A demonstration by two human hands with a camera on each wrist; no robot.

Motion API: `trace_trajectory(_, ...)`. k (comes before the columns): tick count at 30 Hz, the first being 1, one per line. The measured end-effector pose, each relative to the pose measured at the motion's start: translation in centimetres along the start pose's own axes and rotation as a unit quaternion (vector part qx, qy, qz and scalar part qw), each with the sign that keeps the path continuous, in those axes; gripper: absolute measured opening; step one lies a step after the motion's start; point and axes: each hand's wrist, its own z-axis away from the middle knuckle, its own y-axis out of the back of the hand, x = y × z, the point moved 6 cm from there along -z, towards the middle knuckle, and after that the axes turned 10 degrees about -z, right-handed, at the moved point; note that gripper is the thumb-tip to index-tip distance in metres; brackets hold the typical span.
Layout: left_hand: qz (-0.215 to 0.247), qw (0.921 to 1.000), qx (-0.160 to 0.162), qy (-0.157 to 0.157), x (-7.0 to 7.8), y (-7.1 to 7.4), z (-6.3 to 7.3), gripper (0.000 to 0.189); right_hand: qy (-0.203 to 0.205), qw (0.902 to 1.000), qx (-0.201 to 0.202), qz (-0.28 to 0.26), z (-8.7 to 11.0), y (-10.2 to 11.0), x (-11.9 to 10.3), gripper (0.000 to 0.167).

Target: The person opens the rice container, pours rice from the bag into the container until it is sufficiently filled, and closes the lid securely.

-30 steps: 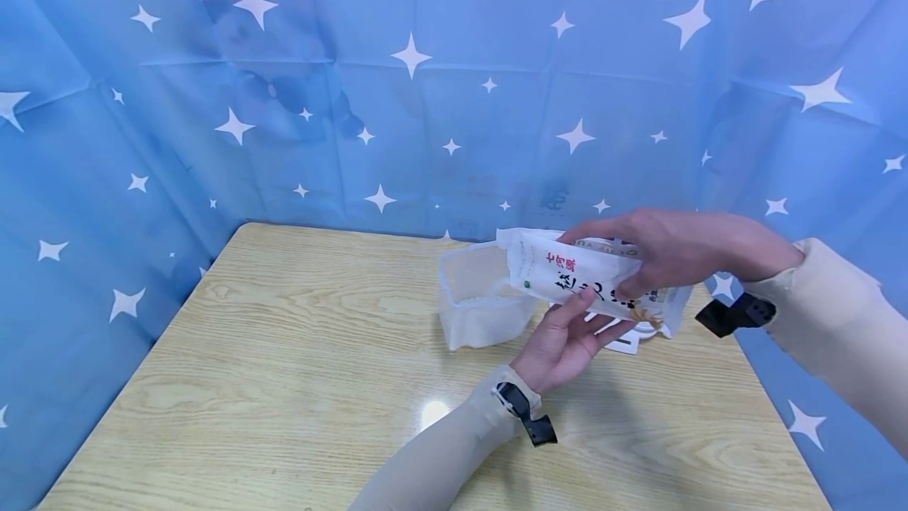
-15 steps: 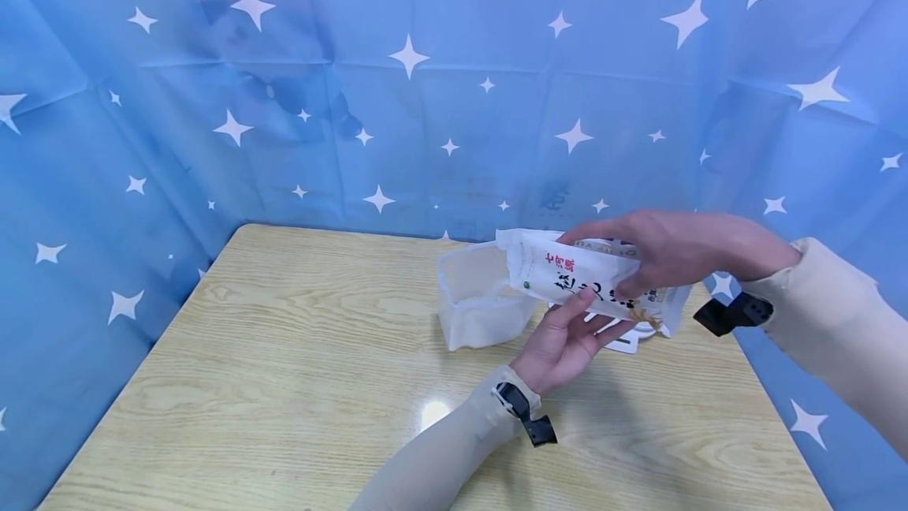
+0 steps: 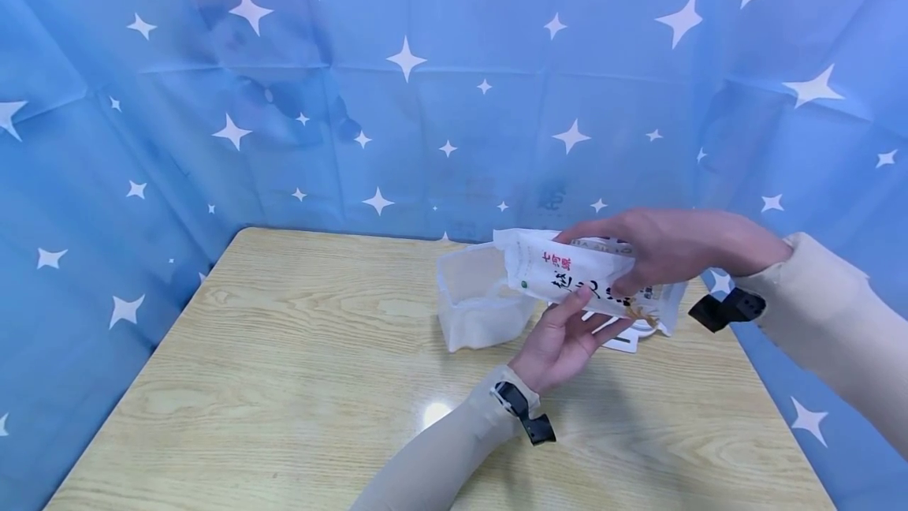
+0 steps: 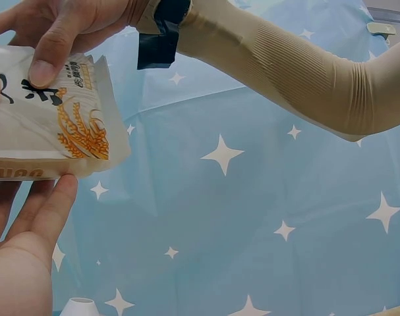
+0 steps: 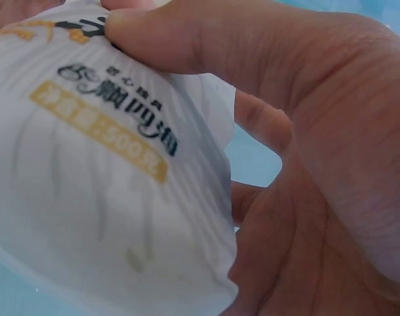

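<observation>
Hardly anything has moved since the earlier head frames: the whole scene sits a touch lower and to the left, and both hands and the bag keep the same pose. Now, in the head view, the white printed bag is held in the air, tilted so that its right end sits lower. Its left end overlaps the right rim of a cloudy white open box; I cannot tell whether they touch. The right hand grips the bag near its right end, thumb on the front and fingers over the top edge. The left hand holds it from below, thumb on the front, fingers under the lower edge. Behind the bag, mostly hidden, is a white object on the wooden table. A blue curtain with white stars hangs behind.

The left wrist view shows orange grain stalks printed near one end of the bag, the right thumb pressed on the lettering, and the left fingertips against the underside.

The right wrist view shows the bag close up, with a yellow label and wrinkles; the right hand's thumb lies on the printed face and its other fingers are partly hidden behind the bag.
</observation>
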Motion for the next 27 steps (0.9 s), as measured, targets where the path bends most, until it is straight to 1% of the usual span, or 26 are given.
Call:
trace_trajectory(6,0.003,1.0,0.005,0.001,-0.12,0.17,0.1,0.049,0.02,0.9998,-0.002,0.005,-0.32,-0.13,-0.15,0.083)
trace_trajectory(16,0.002,1.0,-0.002,0.001,-0.18,-0.06,0.12,0.05,0.009,0.9999,-0.005,-0.013,-0.1,-0.16,0.07,0.084)
trace_trajectory(27,0.002,1.0,-0.005,0.002,-0.32,-0.19,-0.01,0.05,0.008,0.9999,-0.003,-0.011,0.06,-0.13,0.01,0.082)
